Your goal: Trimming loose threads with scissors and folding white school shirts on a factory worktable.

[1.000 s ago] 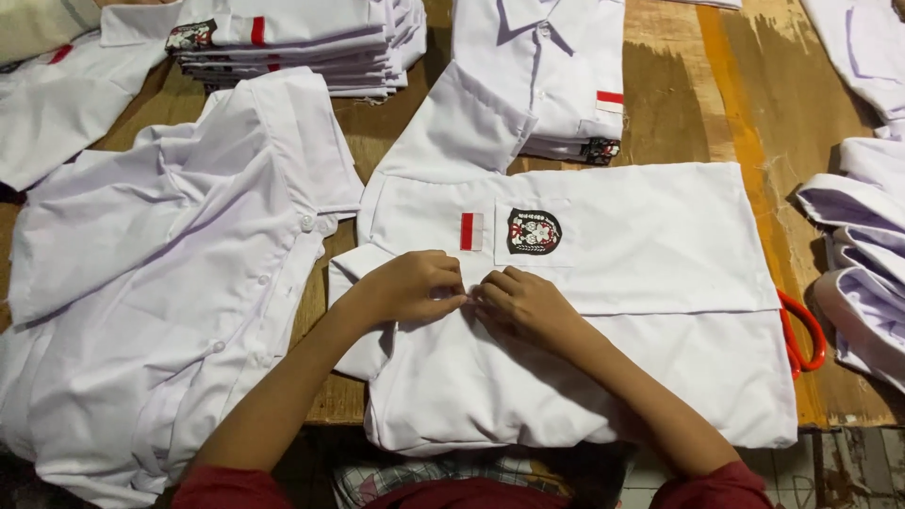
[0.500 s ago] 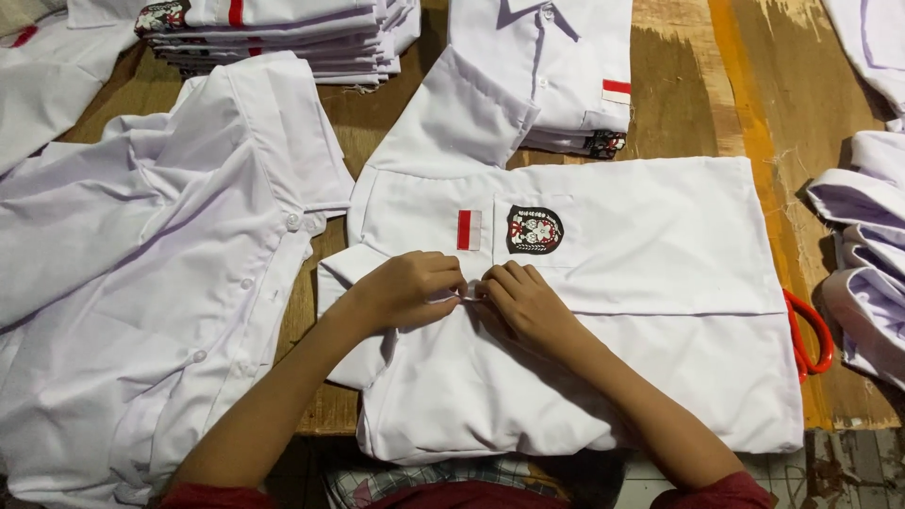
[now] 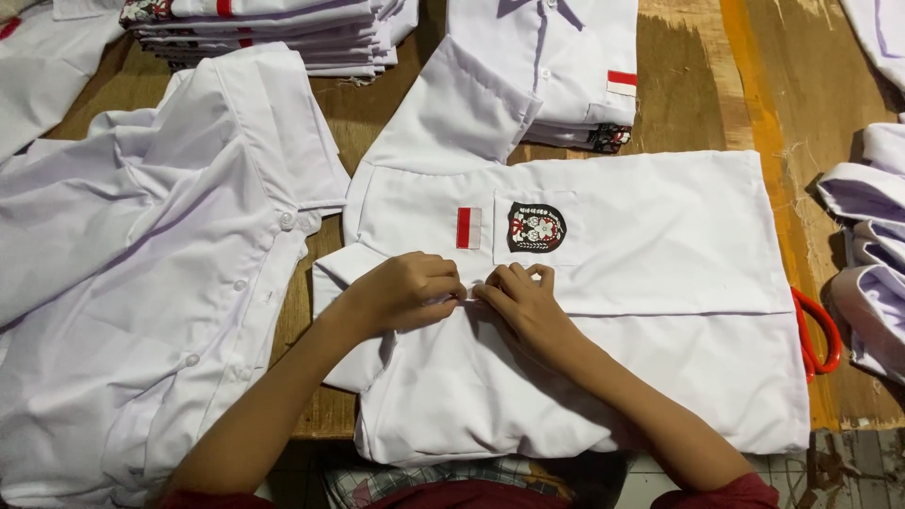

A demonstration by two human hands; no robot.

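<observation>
Shirt in the middle: a white shirt (image 3: 603,283) lies flat on the wooden desk (image 3: 698,94), its collar end to the left
Front edge: the two halves of the shirt meet in a line that runs across it, and both hands sit on that line
Left hand: the left hand (image 3: 410,290) rests on the shirt near the collar, its fingers curled tight and pinching the cloth at the edge
Right hand: the right hand (image 3: 521,302) is just beside the left one, touching it, with its fingers bent and its grip closed on the same bit of cloth
Pocket: a pocket with a dark badge (image 3: 536,227) sits just above the hands
Little flag: a red and white patch (image 3: 468,228) is sewn just left of the badge
Big shirt on the left: another white shirt (image 3: 151,273) lies spread open beside the middle one
Piles: a stack of folded shirts (image 3: 273,28) stands at the top left, and a second folded pile (image 3: 556,66) at the top middle
Scissors: red handles (image 3: 818,335) peek out from under the right end of the shirt
Right side: more white cloth (image 3: 872,245) lies bunched at the desk's edge
</observation>
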